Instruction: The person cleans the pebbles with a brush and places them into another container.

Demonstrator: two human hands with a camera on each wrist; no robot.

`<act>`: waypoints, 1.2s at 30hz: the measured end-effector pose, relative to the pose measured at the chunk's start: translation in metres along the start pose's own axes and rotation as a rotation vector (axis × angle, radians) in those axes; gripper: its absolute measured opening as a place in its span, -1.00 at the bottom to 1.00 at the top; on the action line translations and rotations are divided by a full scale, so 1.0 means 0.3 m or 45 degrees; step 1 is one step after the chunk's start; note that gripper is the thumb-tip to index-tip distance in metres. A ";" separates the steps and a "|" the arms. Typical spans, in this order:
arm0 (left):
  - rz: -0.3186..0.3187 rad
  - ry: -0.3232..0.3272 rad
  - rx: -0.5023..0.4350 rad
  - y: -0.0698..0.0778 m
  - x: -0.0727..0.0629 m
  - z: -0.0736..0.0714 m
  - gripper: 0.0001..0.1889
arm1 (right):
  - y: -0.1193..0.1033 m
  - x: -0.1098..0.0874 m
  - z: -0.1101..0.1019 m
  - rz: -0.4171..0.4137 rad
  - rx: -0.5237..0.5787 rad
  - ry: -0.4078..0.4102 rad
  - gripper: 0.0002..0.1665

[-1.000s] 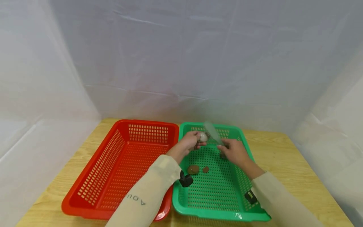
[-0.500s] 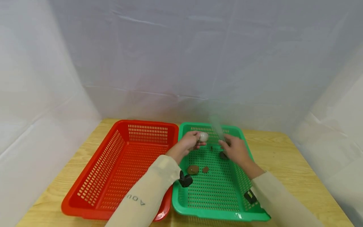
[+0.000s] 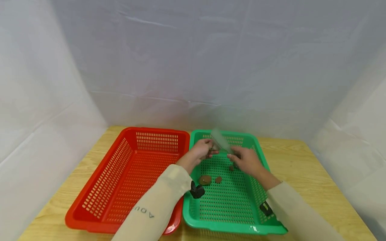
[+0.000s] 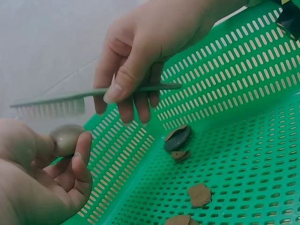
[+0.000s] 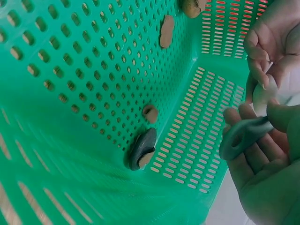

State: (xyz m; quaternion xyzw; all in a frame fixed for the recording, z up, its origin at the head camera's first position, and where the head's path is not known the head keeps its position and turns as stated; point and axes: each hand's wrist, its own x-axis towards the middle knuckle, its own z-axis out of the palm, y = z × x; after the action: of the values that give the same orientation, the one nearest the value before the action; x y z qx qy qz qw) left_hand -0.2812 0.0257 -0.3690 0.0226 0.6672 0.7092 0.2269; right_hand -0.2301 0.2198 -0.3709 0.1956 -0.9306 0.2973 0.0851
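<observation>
My left hand pinches a smooth, shiny grey-tan stone above the green basket. My right hand grips a green brush by its handle, thumb on top. In the left wrist view its bristles point down just over the stone; whether they touch it I cannot tell. A dark stone with a brown clay-like patch lies on the basket floor beneath my right hand. Close to it sits a small brown piece. Another brown piece and a larger brown lump lie nearer me.
A red basket stands to the left, against the green one. Both rest on a wooden table. White sheeting encloses the back and sides. Black camera mounts sit at my wrists.
The brush lifted up and right off the stone, then swung back down and left over it. A small brown piece has dropped to the basket floor by the dark stone.
</observation>
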 end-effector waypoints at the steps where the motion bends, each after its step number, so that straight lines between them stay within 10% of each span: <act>1: 0.001 -0.002 0.002 -0.001 0.001 0.000 -0.55 | 0.002 -0.001 0.002 -0.012 0.008 -0.019 -0.61; 36: 0.031 0.096 -0.068 0.006 0.006 -0.021 -0.59 | -0.007 0.039 0.005 0.283 -0.093 -0.003 -0.65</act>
State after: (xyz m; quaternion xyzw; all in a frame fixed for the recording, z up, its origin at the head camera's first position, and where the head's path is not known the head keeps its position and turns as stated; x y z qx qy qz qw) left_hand -0.2855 0.0203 -0.3683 -0.0022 0.6558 0.7297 0.1934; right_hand -0.2399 0.2137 -0.3677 0.0883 -0.9569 0.2706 0.0575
